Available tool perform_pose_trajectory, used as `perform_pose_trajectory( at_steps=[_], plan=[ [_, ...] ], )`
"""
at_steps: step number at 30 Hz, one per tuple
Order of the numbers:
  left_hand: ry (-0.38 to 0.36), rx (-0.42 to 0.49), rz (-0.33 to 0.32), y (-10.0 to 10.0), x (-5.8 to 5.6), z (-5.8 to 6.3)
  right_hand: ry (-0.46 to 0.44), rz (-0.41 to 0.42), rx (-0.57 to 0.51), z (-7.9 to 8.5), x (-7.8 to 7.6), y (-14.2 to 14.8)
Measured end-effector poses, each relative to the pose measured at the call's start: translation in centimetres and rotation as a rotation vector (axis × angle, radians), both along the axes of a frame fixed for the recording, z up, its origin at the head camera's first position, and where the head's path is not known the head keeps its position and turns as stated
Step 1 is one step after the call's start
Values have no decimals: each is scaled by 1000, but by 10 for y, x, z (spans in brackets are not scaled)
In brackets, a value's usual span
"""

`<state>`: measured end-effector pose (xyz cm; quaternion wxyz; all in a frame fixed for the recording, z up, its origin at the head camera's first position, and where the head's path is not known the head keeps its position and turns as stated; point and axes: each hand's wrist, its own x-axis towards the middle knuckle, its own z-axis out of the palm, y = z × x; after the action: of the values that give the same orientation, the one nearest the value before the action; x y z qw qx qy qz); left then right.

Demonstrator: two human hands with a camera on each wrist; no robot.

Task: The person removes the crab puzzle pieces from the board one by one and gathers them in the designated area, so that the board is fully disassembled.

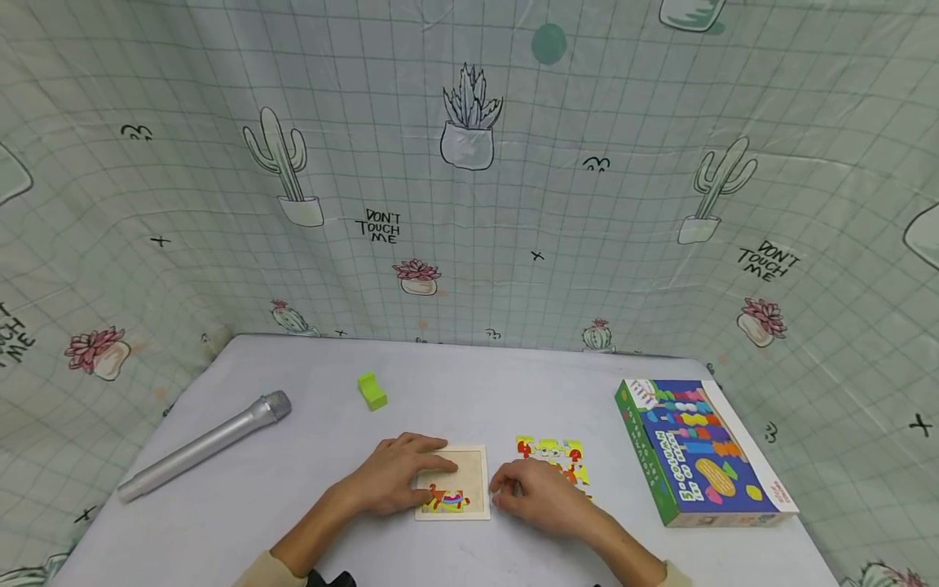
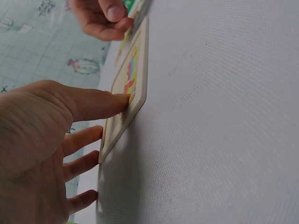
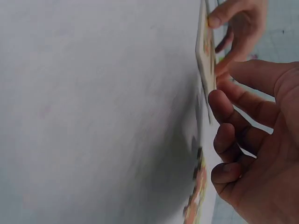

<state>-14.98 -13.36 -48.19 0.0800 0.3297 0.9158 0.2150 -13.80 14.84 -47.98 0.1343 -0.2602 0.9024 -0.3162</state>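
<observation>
A shallow wooden puzzle tray (image 1: 475,469) lies on the table between the two hands. Colourful puzzle pieces (image 1: 447,500) with an orange animal and a rainbow band fill its near strip. My left hand (image 1: 392,477) rests at the tray's left side, its thumb pressing on the pieces and its other fingers spread over and beside the frame. Just right of the tray hovers my right hand (image 1: 546,497), fingers loosely bent; in the right wrist view nothing shows between its thumb and fingertips. Loose puzzle pieces (image 1: 550,448) lie behind and partly beneath this hand, some hidden by it.
A silver microphone (image 1: 205,447) lies at the left of the table. A bright green block (image 1: 372,391) is farther back. On the right stands a blue and green toy box (image 1: 704,452). A patterned cloth (image 1: 469,204) hangs behind the table.
</observation>
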Motion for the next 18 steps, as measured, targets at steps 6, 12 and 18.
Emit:
perform_pose_trajectory(
  at_steps=[6, 12, 18],
  plan=[
    [3, -4, 24, 1, 0, -1, 7, 75, -4, 0, -1, -19],
    [14, 8, 15, -1, -1, -1, 16, 123, -12, -4, 0, -33],
    [1, 10, 8, -3, -1, -2, 4, 134, 36, -5, -2, -42]
  ],
)
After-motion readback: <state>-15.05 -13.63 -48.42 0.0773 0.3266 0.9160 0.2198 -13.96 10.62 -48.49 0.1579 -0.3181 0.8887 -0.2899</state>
